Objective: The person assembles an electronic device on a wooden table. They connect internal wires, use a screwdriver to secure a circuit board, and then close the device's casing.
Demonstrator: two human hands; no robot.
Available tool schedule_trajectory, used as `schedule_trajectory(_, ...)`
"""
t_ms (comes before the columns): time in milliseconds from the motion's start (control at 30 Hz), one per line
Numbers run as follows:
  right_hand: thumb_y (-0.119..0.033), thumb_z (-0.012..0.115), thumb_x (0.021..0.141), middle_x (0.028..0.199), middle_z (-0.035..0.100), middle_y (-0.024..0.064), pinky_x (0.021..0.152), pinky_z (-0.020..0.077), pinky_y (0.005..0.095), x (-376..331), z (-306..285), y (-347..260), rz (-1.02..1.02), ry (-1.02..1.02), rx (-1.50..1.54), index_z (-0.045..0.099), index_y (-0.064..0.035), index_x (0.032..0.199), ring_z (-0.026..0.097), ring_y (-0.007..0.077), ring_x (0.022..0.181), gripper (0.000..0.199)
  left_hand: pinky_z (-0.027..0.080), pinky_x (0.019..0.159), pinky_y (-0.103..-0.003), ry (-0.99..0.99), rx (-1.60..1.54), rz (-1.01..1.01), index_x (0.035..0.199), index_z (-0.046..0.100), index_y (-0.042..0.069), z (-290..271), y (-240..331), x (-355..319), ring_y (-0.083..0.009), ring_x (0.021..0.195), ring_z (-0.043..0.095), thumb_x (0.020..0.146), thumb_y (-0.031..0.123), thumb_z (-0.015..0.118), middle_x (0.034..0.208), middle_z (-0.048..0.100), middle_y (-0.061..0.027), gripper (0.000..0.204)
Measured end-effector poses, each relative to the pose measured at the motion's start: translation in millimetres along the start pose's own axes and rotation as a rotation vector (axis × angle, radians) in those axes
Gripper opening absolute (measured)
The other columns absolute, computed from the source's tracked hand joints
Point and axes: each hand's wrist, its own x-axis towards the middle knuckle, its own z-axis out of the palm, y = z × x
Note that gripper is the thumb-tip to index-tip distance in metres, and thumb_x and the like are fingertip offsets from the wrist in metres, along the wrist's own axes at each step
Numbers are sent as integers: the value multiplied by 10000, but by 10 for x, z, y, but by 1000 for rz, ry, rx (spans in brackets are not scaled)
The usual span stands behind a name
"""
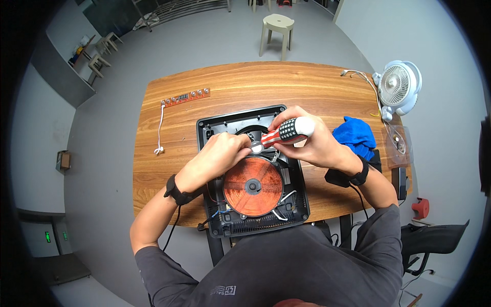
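Observation:
The black base of an opened induction cooker [215,225] lies at the table's near edge, a round copper coil [244,179] mounted inside it. My right hand [319,140] is closed around a screwdriver-like tool [289,131] with a stars-and-stripes handle and a white rounded end. The tool slants down to the left, and its tip is hidden. Pinched fingers of my left hand [225,151] meet a small whitish round piece [257,148] just above the coil; whether they grip it is unclear. Behind both hands, a dark round fan opening [251,130] is partly covered.
A narrow orange circuit board [185,97] with a white cable lies at the far left of the wooden table [169,133]. On the right are a blue cloth [354,137], a white fan [399,84] and a clear plastic box [399,148]. A stool [277,30] stands beyond.

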Motion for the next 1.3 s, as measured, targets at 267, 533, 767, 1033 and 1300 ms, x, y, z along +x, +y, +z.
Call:
schedule_trajectory(267, -35, 848, 837, 1045, 731, 75, 834, 592, 308, 126, -78, -109, 30, 17, -30, 579, -53, 1174, 730, 166, 978, 432, 566, 704, -474, -93, 46, 62, 1077, 711, 41, 72, 84, 285, -397, 803, 708, 909, 186, 741, 843, 728, -194, 223)
schedule_trajectory(533, -116, 850, 851, 933, 715, 74, 690, 568, 297, 35, -230, 49, 85, 82, -181, 583, -51, 1154, 705, 158, 815, 410, 558, 835, -456, -55, 66, 86, 1150, 691, 23, 131, -7, 328, -371, 976, 684, 878, 186, 777, 1023, 674, -150, 329)
schedule_trajectory(767, -98, 858, 843, 968, 732, 47, 682, 565, 254, -60, -229, 253, 150, 41, -244, 589, -71, 1172, 709, 115, 859, 426, 545, 919, -460, -103, 101, 59, 1138, 706, -1, 276, -62, 360, -382, 1067, 655, 842, 137, 795, 1105, 642, -168, 338)
schedule_trajectory(1033, -145, 848, 854, 926, 718, 111, 670, 563, 343, 2, -212, 202, 142, 37, -239, 579, -49, 1120, 715, 231, 813, 391, 552, 893, -470, -121, 73, 46, 1088, 722, -7, 343, -109, 351, -399, 1032, 669, 819, 112, 801, 1078, 663, -179, 304)
schedule_trajectory(1300, -141, 869, 837, 938, 732, 57, 647, 567, 285, 18, -187, 293, 73, 30, -316, 592, -81, 1171, 710, 144, 830, 438, 558, 879, -472, -111, 65, 48, 1064, 722, -15, 386, -122, 344, -404, 1016, 673, 804, 96, 808, 1063, 665, -181, 295)
